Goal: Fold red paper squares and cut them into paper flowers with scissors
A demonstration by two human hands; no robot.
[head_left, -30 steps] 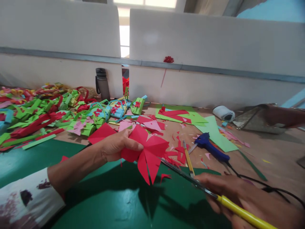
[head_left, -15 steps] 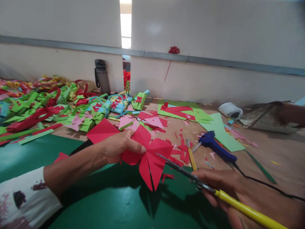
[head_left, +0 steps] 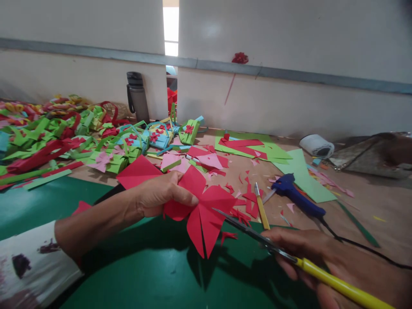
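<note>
My left hand [head_left: 161,197] pinches a folded red paper shape [head_left: 202,212] with pointed flaps, held just above the green sheet [head_left: 144,266]. My right hand [head_left: 325,262] grips yellow-handled scissors [head_left: 289,257]; their blades point left and the tips touch the red paper's right side. Small red offcuts [head_left: 244,201] lie on the brown table beyond the blades.
A blue glue gun [head_left: 296,195] with a black cord and a yellow-handled cutter [head_left: 261,207] lie right of centre. Piles of green, red and blue paper baskets [head_left: 80,137] fill the left. A grey bottle [head_left: 137,96], a tape roll [head_left: 317,146] and green sheets [head_left: 273,152] stand by white partitions.
The view has dipped and shifted slightly. The scissor blades have come in from the right until their tips meet the red paper; my left hand keeps its hold.
</note>
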